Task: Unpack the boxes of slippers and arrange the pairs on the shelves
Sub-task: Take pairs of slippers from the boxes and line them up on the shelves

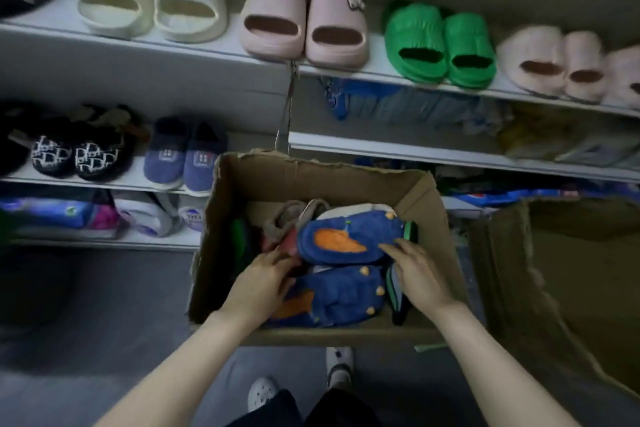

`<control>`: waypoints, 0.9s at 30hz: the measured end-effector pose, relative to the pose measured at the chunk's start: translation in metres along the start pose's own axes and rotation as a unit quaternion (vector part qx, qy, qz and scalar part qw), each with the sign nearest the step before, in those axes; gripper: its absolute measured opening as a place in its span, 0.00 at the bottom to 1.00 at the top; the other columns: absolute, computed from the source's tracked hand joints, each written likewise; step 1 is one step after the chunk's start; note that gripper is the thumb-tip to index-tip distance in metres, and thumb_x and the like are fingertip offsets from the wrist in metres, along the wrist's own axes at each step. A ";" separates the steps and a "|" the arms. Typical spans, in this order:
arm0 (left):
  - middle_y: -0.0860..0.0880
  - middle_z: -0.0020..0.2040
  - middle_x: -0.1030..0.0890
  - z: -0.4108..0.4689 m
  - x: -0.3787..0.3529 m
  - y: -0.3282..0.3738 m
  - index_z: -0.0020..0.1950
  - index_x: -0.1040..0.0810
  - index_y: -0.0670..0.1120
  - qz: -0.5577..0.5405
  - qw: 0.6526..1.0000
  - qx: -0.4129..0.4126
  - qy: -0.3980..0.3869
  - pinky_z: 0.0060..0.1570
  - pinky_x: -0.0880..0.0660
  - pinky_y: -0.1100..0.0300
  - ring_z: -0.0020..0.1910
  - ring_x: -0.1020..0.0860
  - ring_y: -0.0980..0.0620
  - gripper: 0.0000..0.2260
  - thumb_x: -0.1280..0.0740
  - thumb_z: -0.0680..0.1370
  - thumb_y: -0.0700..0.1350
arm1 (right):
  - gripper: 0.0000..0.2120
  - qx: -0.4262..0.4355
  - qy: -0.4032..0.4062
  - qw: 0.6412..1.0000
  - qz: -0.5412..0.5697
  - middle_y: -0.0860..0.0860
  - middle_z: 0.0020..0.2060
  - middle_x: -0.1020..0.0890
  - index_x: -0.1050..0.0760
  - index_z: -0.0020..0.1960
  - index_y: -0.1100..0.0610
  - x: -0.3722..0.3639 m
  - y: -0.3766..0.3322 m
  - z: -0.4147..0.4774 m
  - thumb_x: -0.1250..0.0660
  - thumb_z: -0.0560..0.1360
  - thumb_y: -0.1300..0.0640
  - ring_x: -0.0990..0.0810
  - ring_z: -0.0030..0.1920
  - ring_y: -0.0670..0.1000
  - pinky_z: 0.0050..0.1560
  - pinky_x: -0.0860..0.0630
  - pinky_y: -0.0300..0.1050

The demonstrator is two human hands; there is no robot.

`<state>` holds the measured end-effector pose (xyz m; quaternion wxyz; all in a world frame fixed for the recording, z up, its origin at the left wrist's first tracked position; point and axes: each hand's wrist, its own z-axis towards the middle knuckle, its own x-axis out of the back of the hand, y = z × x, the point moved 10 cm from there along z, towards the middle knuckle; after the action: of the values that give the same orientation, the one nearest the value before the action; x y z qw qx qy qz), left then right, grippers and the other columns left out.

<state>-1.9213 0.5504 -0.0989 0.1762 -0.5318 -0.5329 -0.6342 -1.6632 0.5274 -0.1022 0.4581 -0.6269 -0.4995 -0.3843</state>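
Both my hands, left (266,282) and right (417,274), rest open-fingered on fuzzy blue slippers (349,239) inside a torn cardboard box (311,177) below white shelves (214,48).

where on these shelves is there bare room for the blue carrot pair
The clearest bare patch is on the middle left shelf, right of the purple slippers and behind the cardboard box. The top shelf is packed end to end, with only a slim gap between the pink slides and the green pair.
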 end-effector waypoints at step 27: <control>0.42 0.44 0.17 0.088 0.031 0.065 0.53 0.20 0.47 0.004 0.996 0.063 0.060 0.47 0.27 0.50 0.46 0.20 0.39 0.13 0.40 0.79 0.53 | 0.11 0.184 0.001 0.983 0.002 0.56 0.48 0.22 0.24 0.53 0.56 0.079 -0.043 0.080 0.38 0.75 0.51 0.22 0.49 0.61 0.47 0.28 0.52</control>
<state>-1.8384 0.6129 -0.0522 0.2437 -0.4825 -0.5583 -0.6294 -1.6873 0.6294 -0.0430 0.5667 -0.5323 -0.5604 -0.2854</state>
